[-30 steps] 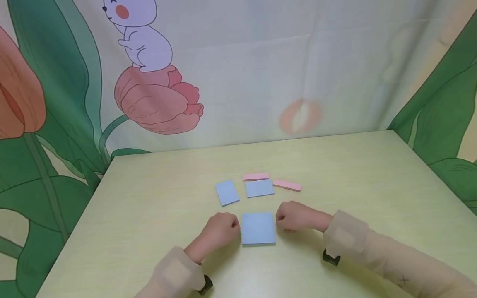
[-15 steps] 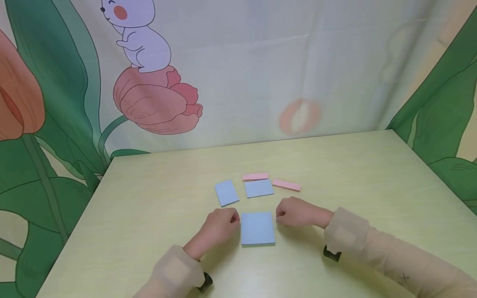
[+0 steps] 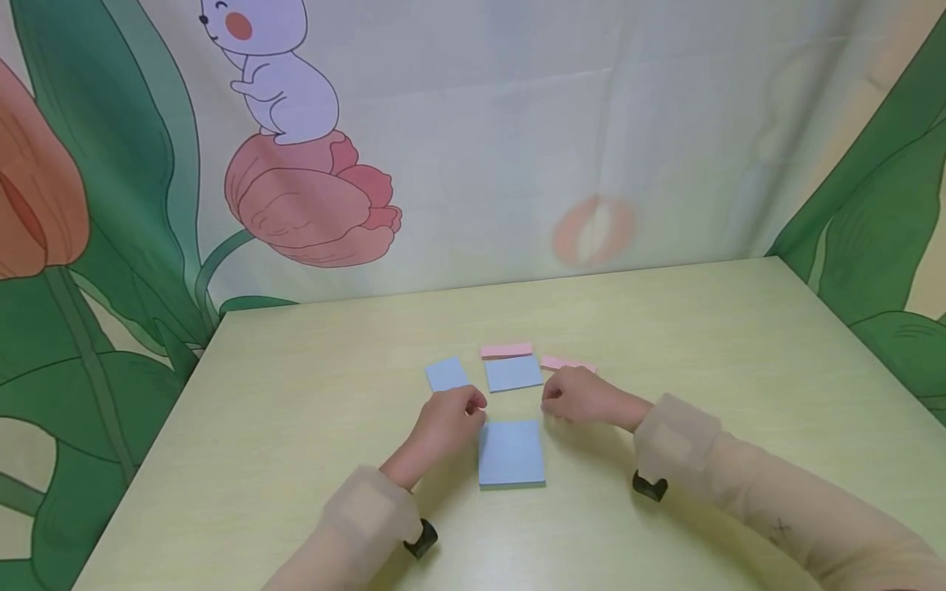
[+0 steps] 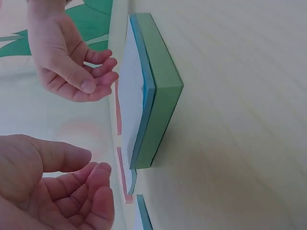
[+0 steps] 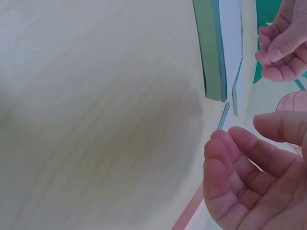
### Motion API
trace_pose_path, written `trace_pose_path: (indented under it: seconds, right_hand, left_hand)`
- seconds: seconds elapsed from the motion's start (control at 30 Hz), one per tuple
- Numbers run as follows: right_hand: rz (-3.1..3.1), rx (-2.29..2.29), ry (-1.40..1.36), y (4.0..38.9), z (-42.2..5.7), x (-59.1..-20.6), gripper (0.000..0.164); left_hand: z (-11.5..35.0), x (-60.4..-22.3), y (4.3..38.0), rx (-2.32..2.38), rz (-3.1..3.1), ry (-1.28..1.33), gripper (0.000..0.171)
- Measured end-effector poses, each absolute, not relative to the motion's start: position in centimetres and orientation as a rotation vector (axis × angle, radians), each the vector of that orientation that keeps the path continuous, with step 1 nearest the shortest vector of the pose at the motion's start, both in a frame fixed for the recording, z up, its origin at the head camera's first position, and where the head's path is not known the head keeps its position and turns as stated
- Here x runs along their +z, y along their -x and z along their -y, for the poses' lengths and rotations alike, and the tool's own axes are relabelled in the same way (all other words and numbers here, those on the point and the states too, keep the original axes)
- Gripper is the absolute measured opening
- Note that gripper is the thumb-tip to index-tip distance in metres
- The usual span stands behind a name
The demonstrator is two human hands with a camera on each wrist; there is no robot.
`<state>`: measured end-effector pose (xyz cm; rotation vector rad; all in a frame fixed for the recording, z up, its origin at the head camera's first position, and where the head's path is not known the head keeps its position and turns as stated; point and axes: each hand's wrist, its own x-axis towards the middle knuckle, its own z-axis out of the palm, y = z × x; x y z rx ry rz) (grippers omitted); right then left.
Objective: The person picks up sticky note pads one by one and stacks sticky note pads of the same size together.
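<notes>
Left hand [image 3: 447, 420] near blue-green stack [image 3: 512, 455]

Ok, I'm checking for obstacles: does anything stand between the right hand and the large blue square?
Nothing visible does: in the head view only bare table shows between the right hand and the large blue square. A pink strip lies partly behind the hand.
</notes>
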<state>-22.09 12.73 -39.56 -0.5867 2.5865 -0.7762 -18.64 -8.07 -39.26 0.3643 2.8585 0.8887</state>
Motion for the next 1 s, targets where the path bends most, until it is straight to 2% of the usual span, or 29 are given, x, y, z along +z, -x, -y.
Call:
trace_pose_path:
  seconds: [0.47, 0.73, 1.0]
  right_hand:
    - [-2.695, -0.873, 0.462, 24.2, -12.0, -39.3, 0.017]
    - [-2.642, -0.982, 0.281, 24.8, -11.9, -39.4, 0.034]
    - [-2.562, -1.072, 0.158, 25.3, -11.6, -39.9, 0.042]
  left_hand:
    - [6.9, -39.4, 21.5, 0.956, -2.849, -0.286, 0.024]
    - [6.7, -40.0, 22.4, 0.977, -2.788, -0.219, 0.030]
    - [6.6, -40.4, 22.7, 0.969, -2.789, -0.225, 0.033]
